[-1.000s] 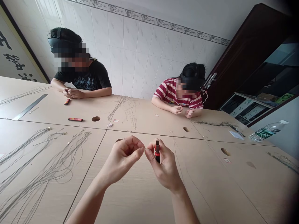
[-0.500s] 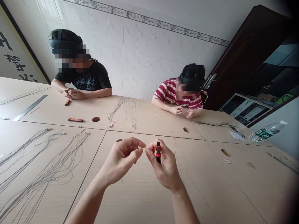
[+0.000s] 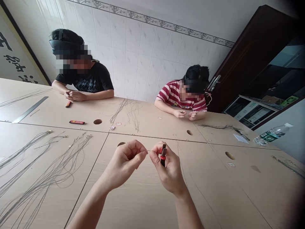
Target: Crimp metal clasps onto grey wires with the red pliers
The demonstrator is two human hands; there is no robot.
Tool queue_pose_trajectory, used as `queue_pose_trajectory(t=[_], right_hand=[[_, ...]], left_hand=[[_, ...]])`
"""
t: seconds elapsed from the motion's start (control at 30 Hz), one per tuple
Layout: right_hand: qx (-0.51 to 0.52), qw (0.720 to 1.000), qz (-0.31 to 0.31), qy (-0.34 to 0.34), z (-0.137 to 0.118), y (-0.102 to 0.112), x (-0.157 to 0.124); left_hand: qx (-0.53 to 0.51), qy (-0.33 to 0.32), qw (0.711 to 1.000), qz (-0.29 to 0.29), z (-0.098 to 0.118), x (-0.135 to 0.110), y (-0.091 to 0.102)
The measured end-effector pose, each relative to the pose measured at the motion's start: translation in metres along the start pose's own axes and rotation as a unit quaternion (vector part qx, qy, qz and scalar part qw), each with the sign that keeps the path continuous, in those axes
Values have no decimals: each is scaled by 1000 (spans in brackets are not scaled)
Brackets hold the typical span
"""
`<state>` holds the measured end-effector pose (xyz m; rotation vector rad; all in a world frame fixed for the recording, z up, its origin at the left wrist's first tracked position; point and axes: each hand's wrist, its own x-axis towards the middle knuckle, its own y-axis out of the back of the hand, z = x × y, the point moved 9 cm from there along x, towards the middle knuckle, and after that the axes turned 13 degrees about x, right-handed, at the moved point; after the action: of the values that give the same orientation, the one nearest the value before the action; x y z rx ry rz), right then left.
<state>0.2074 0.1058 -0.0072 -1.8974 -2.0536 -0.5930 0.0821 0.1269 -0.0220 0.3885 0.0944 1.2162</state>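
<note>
In the middle of the head view, my left hand (image 3: pixel 125 165) is closed, its thumb and forefinger pinching a thin cord (image 3: pixel 149 151). Facing it, my right hand (image 3: pixel 171 171) pinches the same cord a small distance away. Small pliers (image 3: pixel 163 155) with red and black handles are tucked in that right hand, jaws pointing up; most of the handles are hidden by the palm. Both hands are above the tabletop (image 3: pixel 133 203). To their left lies a bundle of dark cords (image 3: pixel 64 168) with small metal ends.
Across the table sit two people, one in a black shirt (image 3: pixel 95 78), one in a striped shirt (image 3: pixel 170 92). A metal ruler (image 3: pixel 30 109), a red and black box cutter (image 3: pixel 77 122), more cords (image 3: pixel 134 117) and a water bottle (image 3: pixel 273 134) lie about. The table has round holes (image 3: pixel 229 155).
My left forefinger and thumb have closed together on the cord. The pliers have tilted slightly to the right in my right hand.
</note>
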Motion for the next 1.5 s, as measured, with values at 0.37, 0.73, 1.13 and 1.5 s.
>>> queue_pose_trajectory(t=[0.37, 0.73, 1.13, 1.5], right_hand=[[3, 1000, 8, -7, 2, 2, -2], [9, 1000, -5, -10, 1, -1, -1], [-3, 1000, -2, 3, -3, -1, -1], [-18, 998, 9, 56, -8, 2, -4]], left_hand=[[-19, 6, 1000, -8, 7, -1, -1], [3, -4, 999, 36, 8, -2, 7], [17, -27, 999, 32, 12, -2, 5], [-20, 2, 1000, 9, 4, -4, 1]])
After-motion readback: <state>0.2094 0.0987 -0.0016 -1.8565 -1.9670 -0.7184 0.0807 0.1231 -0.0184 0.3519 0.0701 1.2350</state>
